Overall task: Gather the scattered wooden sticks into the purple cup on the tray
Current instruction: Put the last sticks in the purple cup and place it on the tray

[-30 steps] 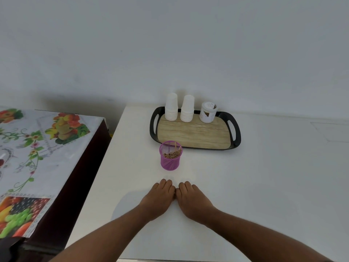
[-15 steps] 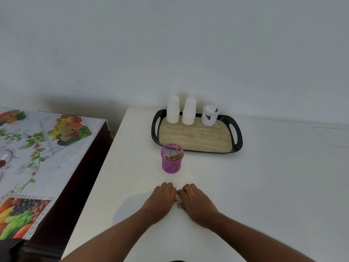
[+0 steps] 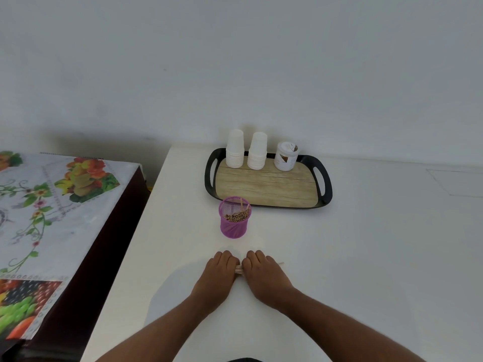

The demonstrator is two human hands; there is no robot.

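A purple mesh cup point(image 3: 234, 220) stands on the white table just in front of the tray point(image 3: 266, 186), not on it. It holds several wooden sticks on end. My left hand point(image 3: 218, 276) and my right hand point(image 3: 264, 276) lie side by side on the table a short way nearer than the cup, fingers curled down. A small bundle of wooden sticks point(image 3: 239, 269) lies flat under both hands. It shows in the gap between them, and one tip pokes out past my right hand. Most of the bundle is hidden.
On the tray's far edge stand two stacks of white paper cups point(image 3: 245, 152) and a white jar point(image 3: 285, 159). A lower table with a fruit-print cloth point(image 3: 52, 210) stands to the left, with a gap beside the white table's left edge. A wall rises behind.
My hands have drawn back slightly toward me and parted a little, and the sticks now show between them. The cup and tray have not moved.
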